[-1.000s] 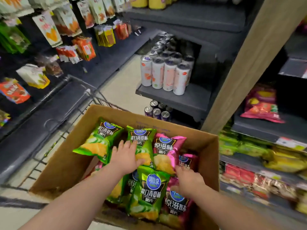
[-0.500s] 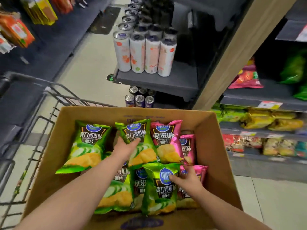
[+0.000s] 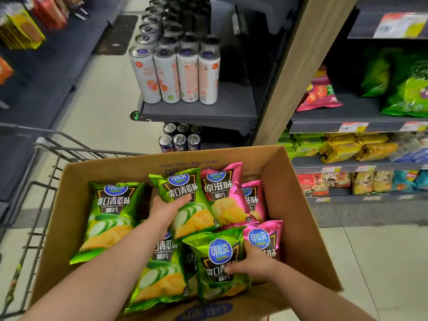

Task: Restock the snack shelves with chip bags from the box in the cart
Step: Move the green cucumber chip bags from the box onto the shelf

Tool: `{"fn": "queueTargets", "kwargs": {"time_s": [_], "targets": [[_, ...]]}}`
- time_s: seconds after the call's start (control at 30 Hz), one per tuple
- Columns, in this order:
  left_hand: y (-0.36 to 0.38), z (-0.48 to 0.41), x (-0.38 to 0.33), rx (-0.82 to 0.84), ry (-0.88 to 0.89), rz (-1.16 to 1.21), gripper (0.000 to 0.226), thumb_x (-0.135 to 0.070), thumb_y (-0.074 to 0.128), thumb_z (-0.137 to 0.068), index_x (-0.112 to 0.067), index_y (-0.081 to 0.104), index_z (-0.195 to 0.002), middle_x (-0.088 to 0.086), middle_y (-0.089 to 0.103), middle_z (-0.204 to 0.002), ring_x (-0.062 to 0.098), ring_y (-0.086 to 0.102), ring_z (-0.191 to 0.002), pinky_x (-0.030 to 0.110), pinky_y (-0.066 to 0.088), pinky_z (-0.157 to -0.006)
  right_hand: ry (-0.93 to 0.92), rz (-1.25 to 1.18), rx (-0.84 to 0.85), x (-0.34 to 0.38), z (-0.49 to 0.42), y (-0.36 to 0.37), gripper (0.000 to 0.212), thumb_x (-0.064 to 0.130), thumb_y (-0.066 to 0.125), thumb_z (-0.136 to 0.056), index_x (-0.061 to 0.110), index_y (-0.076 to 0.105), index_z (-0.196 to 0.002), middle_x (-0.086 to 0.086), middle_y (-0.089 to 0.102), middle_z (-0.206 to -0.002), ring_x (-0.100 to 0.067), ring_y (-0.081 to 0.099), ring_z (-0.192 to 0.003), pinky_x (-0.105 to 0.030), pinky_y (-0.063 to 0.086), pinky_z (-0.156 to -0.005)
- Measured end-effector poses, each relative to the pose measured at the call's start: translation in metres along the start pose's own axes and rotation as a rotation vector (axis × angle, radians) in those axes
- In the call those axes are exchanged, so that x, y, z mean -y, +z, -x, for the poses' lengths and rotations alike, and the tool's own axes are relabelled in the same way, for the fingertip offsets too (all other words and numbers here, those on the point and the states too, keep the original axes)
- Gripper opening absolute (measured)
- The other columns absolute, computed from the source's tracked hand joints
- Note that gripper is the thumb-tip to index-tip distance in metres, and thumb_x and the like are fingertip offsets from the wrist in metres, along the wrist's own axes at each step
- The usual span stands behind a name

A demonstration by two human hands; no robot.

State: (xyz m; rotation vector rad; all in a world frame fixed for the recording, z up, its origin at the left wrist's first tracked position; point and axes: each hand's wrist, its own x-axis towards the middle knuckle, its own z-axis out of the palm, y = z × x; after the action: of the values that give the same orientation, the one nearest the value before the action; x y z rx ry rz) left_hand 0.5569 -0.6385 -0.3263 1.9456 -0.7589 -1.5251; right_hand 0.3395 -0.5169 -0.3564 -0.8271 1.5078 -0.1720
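Beyond the box, cans and wooden post

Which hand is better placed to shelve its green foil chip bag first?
Probably right. The right hand grips the front green foil chip bag, lying topmost and nearer the dark snack shelves. The left hand holds the rear green bag, farther from them.
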Motion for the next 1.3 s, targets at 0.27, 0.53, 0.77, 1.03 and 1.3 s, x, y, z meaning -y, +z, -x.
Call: {"fn": "queueTargets", "kwargs": {"time_s": [0.27, 0.53, 0.77, 1.03, 1.3], "targets": [[0.004, 0.019, -0.012, 0.018, 0.178, -0.012, 0.068, -0.029, 0.084, -0.064, -0.028, 0.041, -0.117, 0.003, 0.06, -0.116, 0.026, 0.06, -0.103, 0.043, 0.048, -0.093, -0.147, -0.138, -0.043, 0.015, 0.042, -0.02, 0.054, 0.012, 0.077, -0.075, 0.026, 0.042, -0.114, 0.014, 0.064, -0.098, 0.013, 0.062, -0.077, -0.002, 0.045, -0.062], [0.033, 0.052, -0.055, 0.063, 0.354, -0.004, 0.101, -0.037, 0.087, -0.05, -0.023, 0.034, -0.136, 0.006, 0.061, -0.122, 0.029, 0.06, -0.108, 0.049, 0.046, -0.099, -0.323, -0.297, -0.347, 0.034, 0.097, -0.082, 0.05, 0.018, 0.076, -0.076, 0.018, 0.05, -0.119, -0.001, 0.069, -0.109, -0.013, 0.067, -0.096, -0.026, 0.055, -0.085], [0.099, 0.103, -0.082, 0.124, 0.543, -0.05, 0.089, -0.024, 0.086, -0.064, -0.018, 0.036, -0.137, 0.007, 0.061, -0.124, 0.027, 0.06, -0.109, 0.046, 0.045, -0.1, -0.475, -0.374, -0.534, 0.033, 0.16, -0.149, 0.059, 0.03, 0.075, -0.077, 0.018, 0.047, -0.127, 0.003, 0.067, -0.111, -0.01, 0.066, -0.096, -0.024, 0.055, -0.077], [0.214, 0.199, -0.079, 0.261, 0.642, -0.05, 0.073, -0.018, 0.084, -0.066, -0.018, 0.044, -0.128, 0.007, 0.065, -0.115, 0.025, 0.063, -0.101, 0.043, 0.048, -0.096, -0.49, -0.365, -0.737, -0.037, 0.256, -0.233, 0.055, 0.036, 0.076, -0.074, 0.028, 0.049, -0.122, 0.005, 0.064, -0.11, -0.017, 0.062, -0.102, -0.04, 0.049, -0.096], [0.32, 0.293, -0.087, 0.362, 0.719, -0.003, 0.085, -0.024, 0.085, -0.065, -0.022, 0.038, -0.136, 0.005, 0.063, -0.119, 0.027, 0.061, -0.106, 0.049, 0.045, -0.099, -0.572, -0.388, -0.844, -0.102, 0.342, -0.328, 0.051, 0.033, 0.075, -0.076, 0.019, 0.053, -0.12, -0.003, 0.068, -0.111, -0.02, 0.066, -0.097, -0.038, 0.053, -0.086]]}}
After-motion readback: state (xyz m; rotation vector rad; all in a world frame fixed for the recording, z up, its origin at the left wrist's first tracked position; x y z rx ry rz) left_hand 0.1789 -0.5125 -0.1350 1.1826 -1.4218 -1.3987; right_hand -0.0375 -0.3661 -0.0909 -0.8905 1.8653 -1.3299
